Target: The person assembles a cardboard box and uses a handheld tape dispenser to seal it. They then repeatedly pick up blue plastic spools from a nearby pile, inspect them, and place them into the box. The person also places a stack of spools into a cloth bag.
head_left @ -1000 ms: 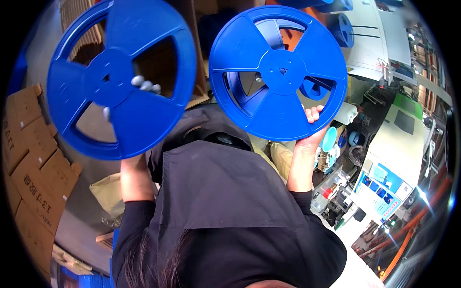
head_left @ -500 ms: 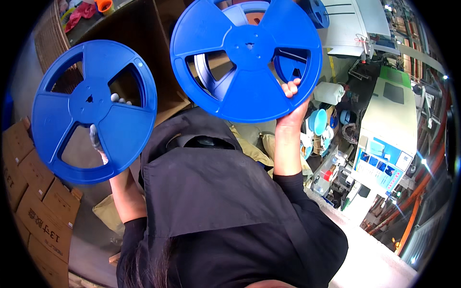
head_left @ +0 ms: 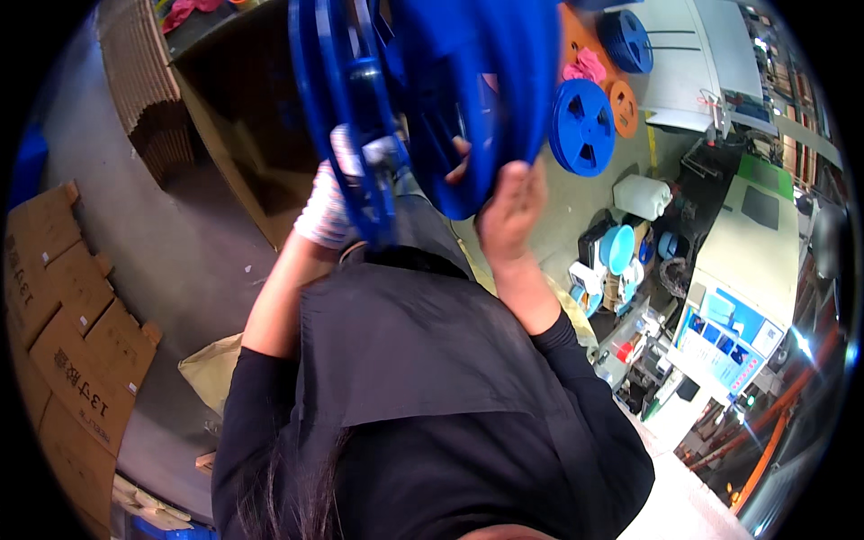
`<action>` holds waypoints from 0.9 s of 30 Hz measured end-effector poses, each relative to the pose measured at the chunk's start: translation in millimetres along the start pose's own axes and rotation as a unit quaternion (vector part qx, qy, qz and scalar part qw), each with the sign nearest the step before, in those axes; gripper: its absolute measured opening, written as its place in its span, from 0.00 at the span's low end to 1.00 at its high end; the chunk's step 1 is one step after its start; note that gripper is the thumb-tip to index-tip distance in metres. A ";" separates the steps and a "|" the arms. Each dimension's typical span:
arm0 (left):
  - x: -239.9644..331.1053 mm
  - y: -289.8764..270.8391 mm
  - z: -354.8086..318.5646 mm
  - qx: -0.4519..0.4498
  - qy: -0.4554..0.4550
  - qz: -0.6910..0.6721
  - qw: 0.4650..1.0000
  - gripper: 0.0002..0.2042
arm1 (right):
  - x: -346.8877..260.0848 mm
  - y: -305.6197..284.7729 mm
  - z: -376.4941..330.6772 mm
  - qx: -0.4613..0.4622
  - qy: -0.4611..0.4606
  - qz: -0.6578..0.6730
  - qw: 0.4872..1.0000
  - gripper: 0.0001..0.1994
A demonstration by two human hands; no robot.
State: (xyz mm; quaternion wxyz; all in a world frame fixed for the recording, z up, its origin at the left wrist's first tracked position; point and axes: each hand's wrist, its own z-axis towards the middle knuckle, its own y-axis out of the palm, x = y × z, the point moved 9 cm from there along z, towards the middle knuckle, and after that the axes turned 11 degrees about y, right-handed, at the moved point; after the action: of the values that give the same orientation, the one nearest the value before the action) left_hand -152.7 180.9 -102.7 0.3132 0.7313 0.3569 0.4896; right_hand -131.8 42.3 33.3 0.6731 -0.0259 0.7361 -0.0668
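Observation:
Two blue plastic reels are held up in front of my chest, both smeared by motion. My left hand [head_left: 328, 202], in a pale glove, is closed on the left blue reel [head_left: 310, 54], which is turned nearly edge-on. My right hand [head_left: 515, 216], ungloved, grips the lower rim of the right blue reel [head_left: 526, 81]; a fingertip shows inside one of its openings. The two reels are close side by side; whether they touch I cannot tell.
An open cardboard box [head_left: 211, 144] stands beyond my left arm. Stacked cartons [head_left: 81, 351] lie at far left. To the right are more blue reels [head_left: 583, 126], a small orange reel [head_left: 623, 108], a turquoise basin [head_left: 617, 249], a white jug [head_left: 642, 196] and a large machine [head_left: 742, 243].
Both reels have come together at the middle, the left one moving right. They have turned from facing me to nearly edge-on. Reels behind at right have come into view.

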 end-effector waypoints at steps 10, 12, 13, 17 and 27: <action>-5.8 27.5 14.7 -0.037 -0.040 -0.061 0.997 0.23 | -8.9 39.7 -20.1 -0.174 -0.085 -0.072 0.978 0.20; 1.7 23.7 6.5 -0.029 -0.037 -0.066 0.997 0.25 | 2.7 36.9 -22.1 -0.184 -0.016 -0.011 0.983 0.19; 6.0 21.9 1.4 -0.022 -0.036 -0.066 0.997 0.25 | 5.4 30.0 -18.7 -0.175 0.011 0.011 0.984 0.23; 36.0 6.4 -22.2 0.021 -0.010 -0.049 0.998 0.30 | 12.5 -32.7 -1.5 0.033 0.030 0.076 0.996 0.27; 31.1 14.9 -6.3 -0.136 0.037 -0.171 0.975 0.41 | 39.5 -115.4 8.3 0.177 0.129 0.102 0.971 0.30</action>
State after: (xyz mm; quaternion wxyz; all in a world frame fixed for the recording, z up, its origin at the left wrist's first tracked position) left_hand -147.1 199.2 -73.3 0.4755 0.5912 0.4184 0.4994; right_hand -133.2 -77.5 8.9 0.5700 0.1771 0.7918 -0.1297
